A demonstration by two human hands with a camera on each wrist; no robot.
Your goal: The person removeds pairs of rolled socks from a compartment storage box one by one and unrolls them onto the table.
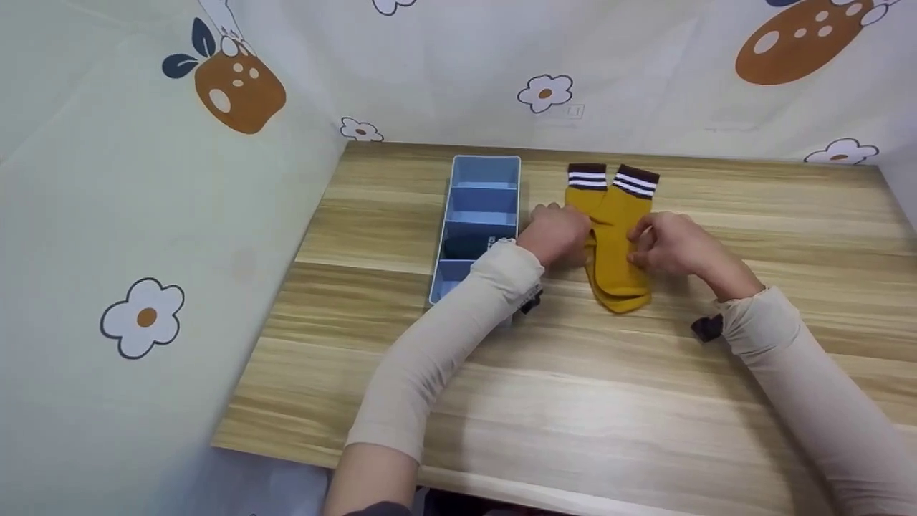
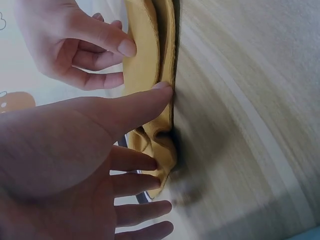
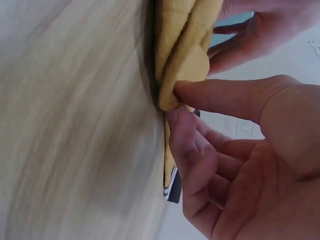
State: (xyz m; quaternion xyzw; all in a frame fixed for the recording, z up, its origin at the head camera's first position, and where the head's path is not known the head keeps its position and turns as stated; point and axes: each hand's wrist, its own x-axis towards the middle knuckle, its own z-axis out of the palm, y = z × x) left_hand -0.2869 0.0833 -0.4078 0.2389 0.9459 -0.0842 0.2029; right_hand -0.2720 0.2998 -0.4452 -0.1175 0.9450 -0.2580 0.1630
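A pair of mustard-yellow socks (image 1: 622, 251) lies on the wooden table, one overlapping the other, their dark striped cuffs toward the wall. At their left edge is my left hand (image 1: 562, 231); in the left wrist view its thumb (image 2: 142, 107) touches the yellow fabric and the fingers extend loosely along it. My right hand (image 1: 677, 245) is at the right edge. There, the right wrist view shows its thumb (image 3: 215, 95) and index finger pinching a fold of sock (image 3: 187, 70). The left hand hides part of the socks' left side in the head view.
Left of the socks stands a blue divided organizer box (image 1: 453, 190), partly covered by the left forearm. A dark item with pale lettering (image 1: 469, 242) sits in one compartment. The wooden table (image 1: 573, 423) meets patterned wall coverings (image 1: 444, 79) at the back and left.
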